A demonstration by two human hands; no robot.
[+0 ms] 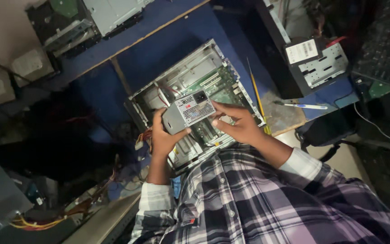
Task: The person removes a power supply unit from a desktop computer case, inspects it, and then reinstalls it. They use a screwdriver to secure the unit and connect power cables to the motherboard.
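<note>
Power supply box (188, 111), grey and boxy, sits up in both hands over an open computer case. Closest to the camera is the person's checked shirt (258, 199), purple, black and white, with pale cuffs at the wrists. From there the two arms reach up to the box. The left hand (164, 135) is wrapped around the box's rounded grey end, with the thumb pressed on the near side and the fingers behind it. The right hand (236, 123) grips the other end, its fingers curled over the edge and the thumb on the near side. The face of the box that looks at us has lots of tiny holes, a black plug socket and a small red spot. A bunch of red and yellow wires (143, 136) hangs just beside the left hand.

Right under the box lies the open computer case (199, 61), silver metal, with a green board inside. It rests on a blue table (159, 58). A long yellow stick-like tool (257, 92) lies near the case on the right. A bit farther right is a white and blue pen-shaped tool (304, 106). Beyond that sits a black drive with a white label (316, 56). Far off, at the top left, more metal computer parts (86, 20) are stacked.
</note>
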